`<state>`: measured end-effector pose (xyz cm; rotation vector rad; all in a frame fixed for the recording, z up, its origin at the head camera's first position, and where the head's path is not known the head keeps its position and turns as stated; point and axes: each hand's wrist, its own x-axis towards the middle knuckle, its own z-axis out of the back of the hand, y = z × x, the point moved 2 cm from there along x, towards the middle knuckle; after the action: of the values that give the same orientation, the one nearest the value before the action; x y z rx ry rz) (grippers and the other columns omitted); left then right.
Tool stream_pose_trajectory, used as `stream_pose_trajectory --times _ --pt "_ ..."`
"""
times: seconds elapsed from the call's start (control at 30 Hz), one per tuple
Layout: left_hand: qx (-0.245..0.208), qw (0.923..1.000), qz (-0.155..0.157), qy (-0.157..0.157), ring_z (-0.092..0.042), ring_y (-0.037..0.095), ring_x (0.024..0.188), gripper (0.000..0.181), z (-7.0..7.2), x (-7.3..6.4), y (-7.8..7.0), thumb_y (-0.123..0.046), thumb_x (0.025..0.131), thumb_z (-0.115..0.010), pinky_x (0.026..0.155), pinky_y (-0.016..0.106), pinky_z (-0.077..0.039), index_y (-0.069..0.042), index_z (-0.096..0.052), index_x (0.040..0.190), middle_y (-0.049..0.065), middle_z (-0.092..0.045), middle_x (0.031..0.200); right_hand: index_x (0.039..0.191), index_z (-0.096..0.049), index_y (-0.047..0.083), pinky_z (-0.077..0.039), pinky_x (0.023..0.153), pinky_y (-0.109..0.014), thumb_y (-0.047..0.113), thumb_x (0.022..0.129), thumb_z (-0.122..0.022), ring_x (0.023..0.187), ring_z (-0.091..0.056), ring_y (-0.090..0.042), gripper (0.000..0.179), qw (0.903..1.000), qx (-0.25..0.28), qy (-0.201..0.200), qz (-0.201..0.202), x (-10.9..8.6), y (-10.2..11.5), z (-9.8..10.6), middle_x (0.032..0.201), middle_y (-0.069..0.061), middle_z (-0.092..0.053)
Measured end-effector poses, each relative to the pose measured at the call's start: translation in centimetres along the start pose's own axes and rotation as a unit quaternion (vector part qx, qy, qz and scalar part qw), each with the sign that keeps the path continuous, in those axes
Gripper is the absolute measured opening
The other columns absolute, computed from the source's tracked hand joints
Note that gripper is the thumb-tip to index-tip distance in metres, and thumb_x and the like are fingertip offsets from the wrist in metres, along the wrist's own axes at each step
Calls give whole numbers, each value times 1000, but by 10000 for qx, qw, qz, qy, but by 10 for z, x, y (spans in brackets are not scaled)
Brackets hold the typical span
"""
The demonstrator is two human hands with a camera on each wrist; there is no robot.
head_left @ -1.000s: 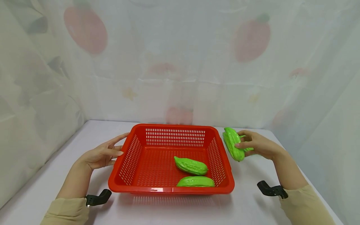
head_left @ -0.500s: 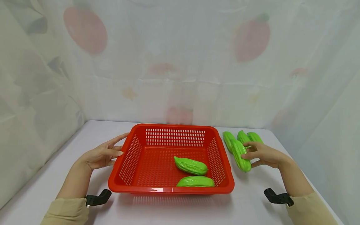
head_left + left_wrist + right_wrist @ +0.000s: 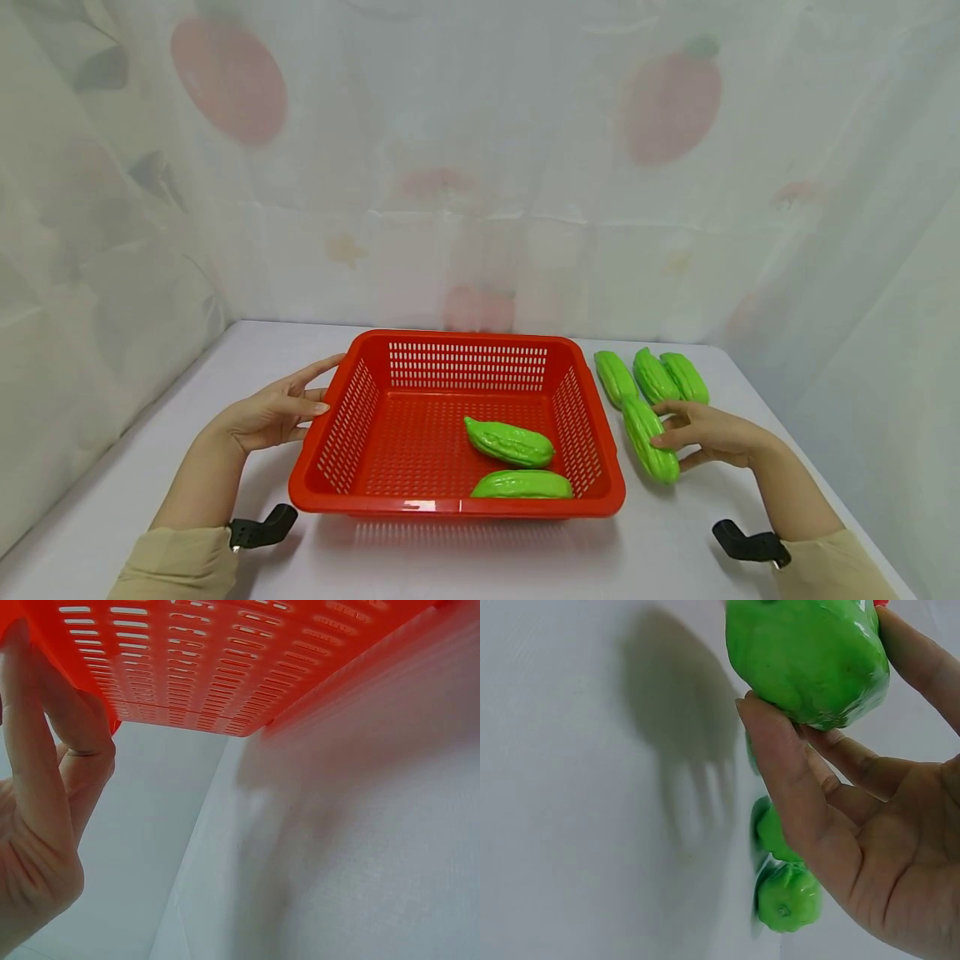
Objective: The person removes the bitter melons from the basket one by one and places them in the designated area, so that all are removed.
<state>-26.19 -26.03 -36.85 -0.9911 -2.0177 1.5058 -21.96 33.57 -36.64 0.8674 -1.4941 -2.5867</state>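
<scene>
1. Behind everything, a pale curtain (image 3: 480, 250) with faded red fruit prints.
2. Across the lower view, a white table (image 3: 660, 550).
3. At centre, a perforated red basket (image 3: 517, 507), with a back gourd (image 3: 510, 442) and a front gourd (image 3: 522, 485) inside, toward the near right corner.
4. At the basket's left rim, the left hand (image 3: 273, 412), fingertips touching; cannot tell whether actually pinching.
5. Right of the basket, the right hand (image 3: 705, 432), holding a green gourd (image 3: 648, 440) narrowly between thumb and fingers. Probably raised, judging by the separate shadow in the right wrist view.
6. Beyond that, lying on the table: a left gourd (image 3: 615, 377), a middle gourd (image 3: 655, 379) and an outer gourd (image 3: 686, 379). Cannot tell whether touching the held one.
7. Step in hand, by judgement: likely placing beside the basket. Next, calls for gentle lowering, then loosening without nudging neighbours.
8. Compared with half a second ago: held gourd and right hand nearer the person, slightly farther right, with more of the outer gourd uncovered; basket and left hand unmoved.
</scene>
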Motion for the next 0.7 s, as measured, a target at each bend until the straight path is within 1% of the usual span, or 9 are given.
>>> stream_pose_trajectory --times 0.13,0.3,0.43,0.7 --pt "-5 10000 -18 56 -70 13 105 70 0 0 0 2 100 -39 89 34 -60 -26 -10 157 0 -66 126 146 -22 -10 -60 88 -50 27 89 -71 99 -61 -20 84 9999 -57 -29 -102 -1 -1 -1 126 -22 -46" --pt "6 10000 -2 26 -70 13 105 70 0 0 0 2 100 -39 89 34 -60 -26 -10 157 0 -66 126 147 -22 -10 -59 88 -51 27 89 -71 101 -61 -21 85 9998 -85 -67 -183 -2 -4 -1 135 -28 -42" --pt "-4 10000 17 33 -70 13 105 71 -1 0 -1 2 100 -40 89 34 -60 -26 -9 157 0 -66 126 148 -21 -10 -60 87 -49 27 90 -71 99 -62 -20 85 9997 -72 -65 -229 -1 -7 -1 132 -26 -43" --pt "0 10000 -8 83 -71 13 104 70 -1 0 -1 3 100 -39 88 35 -60 -25 -9 157 1 -66 126 148 -18 -11 -60 82 -42 26 91 -70 95 -61 -18 85 9997 20 -5 -251 1 -13 0 121 -17 -50"
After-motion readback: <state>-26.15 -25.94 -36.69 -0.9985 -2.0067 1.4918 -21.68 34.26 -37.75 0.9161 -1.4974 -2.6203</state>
